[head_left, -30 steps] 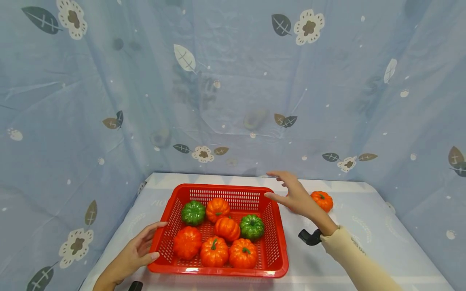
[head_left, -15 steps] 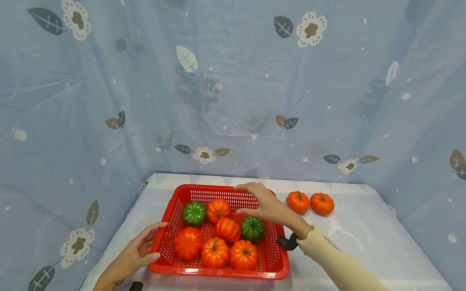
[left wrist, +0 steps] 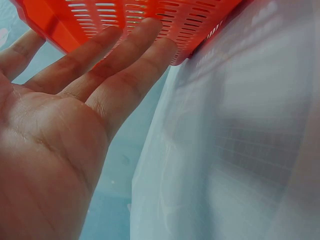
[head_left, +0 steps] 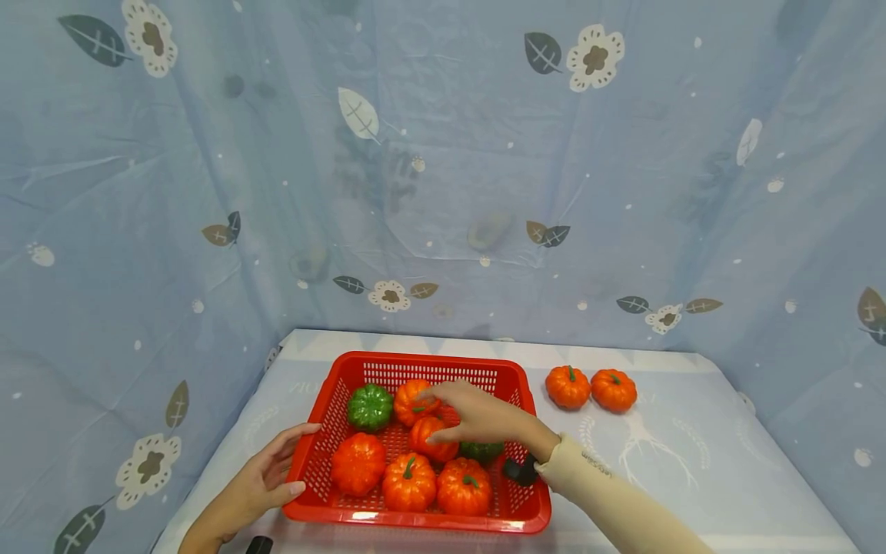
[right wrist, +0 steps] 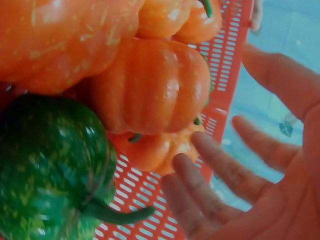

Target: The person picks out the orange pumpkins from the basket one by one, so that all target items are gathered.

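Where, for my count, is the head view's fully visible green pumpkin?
In the head view, the green pumpkin sits toward the far left corner of the red slotted basket, just left of an orange pumpkin.

Over the left half of the red plastic mesh basket, the way down is open to a narrow bare patch among glossy ribbed orange pumpkins and a mottled green pumpkin. The right hand and cream sleeve obstruct its right side, the left hand its left rim. Right of it, pale patterned tabletop lies free in front of two paired orange pumpkins.
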Tool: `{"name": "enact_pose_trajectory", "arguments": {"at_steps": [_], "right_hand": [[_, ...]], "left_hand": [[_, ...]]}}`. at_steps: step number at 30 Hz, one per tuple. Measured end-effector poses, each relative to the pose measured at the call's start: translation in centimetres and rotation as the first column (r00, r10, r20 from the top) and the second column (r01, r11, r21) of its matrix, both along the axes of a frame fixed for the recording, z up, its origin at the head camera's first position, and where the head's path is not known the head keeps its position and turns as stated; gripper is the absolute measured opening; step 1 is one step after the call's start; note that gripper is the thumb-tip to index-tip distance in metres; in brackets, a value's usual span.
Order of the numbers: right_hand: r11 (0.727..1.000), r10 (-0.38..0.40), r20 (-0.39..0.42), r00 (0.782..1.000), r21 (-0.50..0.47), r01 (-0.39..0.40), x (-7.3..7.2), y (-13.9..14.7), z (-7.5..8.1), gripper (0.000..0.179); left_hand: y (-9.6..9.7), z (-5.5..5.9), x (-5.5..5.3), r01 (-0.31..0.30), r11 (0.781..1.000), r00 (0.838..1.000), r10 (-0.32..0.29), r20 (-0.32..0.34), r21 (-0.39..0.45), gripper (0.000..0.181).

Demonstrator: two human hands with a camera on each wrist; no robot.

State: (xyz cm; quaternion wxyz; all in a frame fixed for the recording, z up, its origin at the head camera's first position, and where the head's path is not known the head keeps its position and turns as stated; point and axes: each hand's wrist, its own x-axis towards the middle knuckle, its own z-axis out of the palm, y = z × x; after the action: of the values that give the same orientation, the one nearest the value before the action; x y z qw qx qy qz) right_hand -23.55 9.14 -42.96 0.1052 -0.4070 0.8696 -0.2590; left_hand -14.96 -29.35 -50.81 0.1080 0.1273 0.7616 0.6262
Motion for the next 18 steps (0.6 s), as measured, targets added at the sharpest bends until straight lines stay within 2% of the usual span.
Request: {"name": "enact_pose_trajectory", "arguments": {"at_steps": [8,13,18], "right_hand": [[0.996,-0.091,0.091,0.992,0.034,0.088,-0.33,-0.53,-0.54,0.036],[0.987,-0.145,0.148,0.978,0.091,0.133,-0.33,-0.53,-0.58,0.037],[0.990,-0.130,0.188,0.974,0.082,0.117,-0.19,-0.57,-0.71,0.035]], "left_hand": [[0.00,0.08,0.11,-0.008,1.000,1.000,0.009,0.026,-0.004,0.069],[0.04,0.14,0.12,0.000,1.000,1.000,0.000,0.005,-0.006,0.068],[0.01,0.10,0.04,0.028,1.000,0.999,-0.028,-0.021,0.005,0.068]]}}
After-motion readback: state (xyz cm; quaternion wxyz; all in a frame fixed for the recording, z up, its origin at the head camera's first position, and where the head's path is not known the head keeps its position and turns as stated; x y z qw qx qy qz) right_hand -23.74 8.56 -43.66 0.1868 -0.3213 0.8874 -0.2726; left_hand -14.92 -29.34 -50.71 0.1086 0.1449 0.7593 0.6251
